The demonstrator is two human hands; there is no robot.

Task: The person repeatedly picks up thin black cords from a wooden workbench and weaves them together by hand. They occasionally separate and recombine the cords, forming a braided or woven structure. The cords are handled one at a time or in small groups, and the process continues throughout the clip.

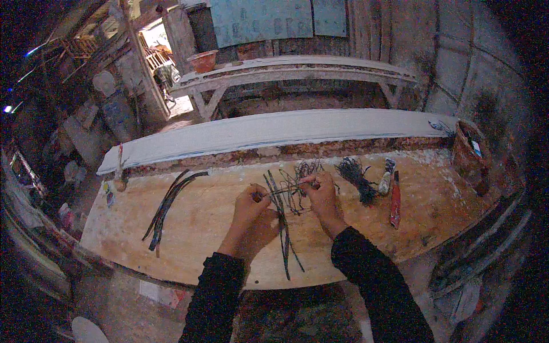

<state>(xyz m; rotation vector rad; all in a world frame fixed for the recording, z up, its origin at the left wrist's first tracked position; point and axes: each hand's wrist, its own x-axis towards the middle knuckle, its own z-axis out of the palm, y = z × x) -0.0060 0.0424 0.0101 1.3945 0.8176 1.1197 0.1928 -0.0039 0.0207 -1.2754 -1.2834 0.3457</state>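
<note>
Over the middle of a wooden board (pixel 200 251), my left hand (pixel 250 214) and my right hand (pixel 321 197) pinch a thin dark strip (pixel 287 188) stretched crosswise between their fingertips. It crosses a few longer dark strips (pixel 286 248) running toward the board's near edge. Whether the crossing strips are knotted, woven or only overlapping is too small to tell. Just beyond the fingers lies a loose tangle of thin dark cord (pixel 307 169), partly covered by my right hand. To the left rests a separate bunch of dark flat strips (pixel 166 208).
Right of my hands lie a tied dark cord bundle (pixel 357 178), a small pale tube-like item (pixel 386 178) and a red-handled tool (pixel 395 206). A woven basket (pixel 469 151) stands at the far right corner. Behind runs a long white bench (pixel 274 127); an orange basin (pixel 203 61) sits farther back.
</note>
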